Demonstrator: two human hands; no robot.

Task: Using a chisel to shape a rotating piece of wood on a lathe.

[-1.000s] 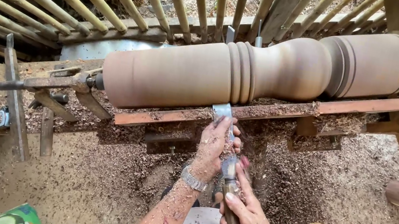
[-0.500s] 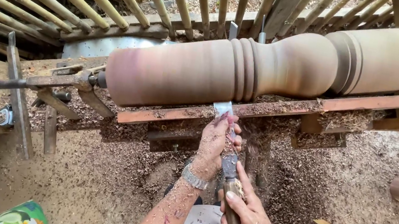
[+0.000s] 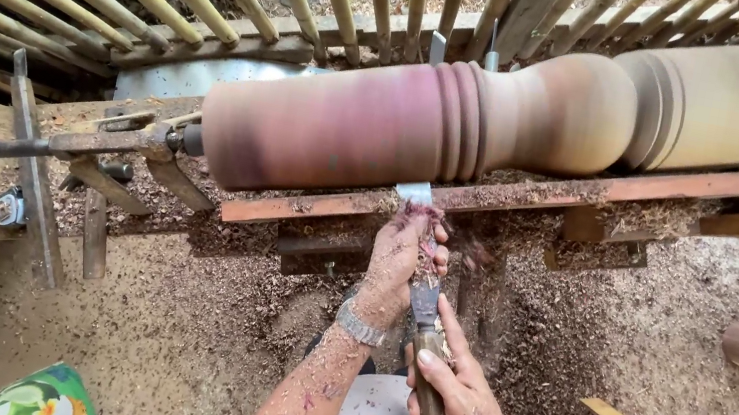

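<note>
The turned wooden column [image 3: 496, 119] is growing redder left of its grooves, and red shavings are gathering where the chisel [image 3: 423, 278] meets it.

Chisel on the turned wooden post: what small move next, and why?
Probably slide the chisel slightly left along the tool rest: its blade sits just left of the grooves, left hand steadying it, right hand on the handle, the wooden post broad there.
</note>
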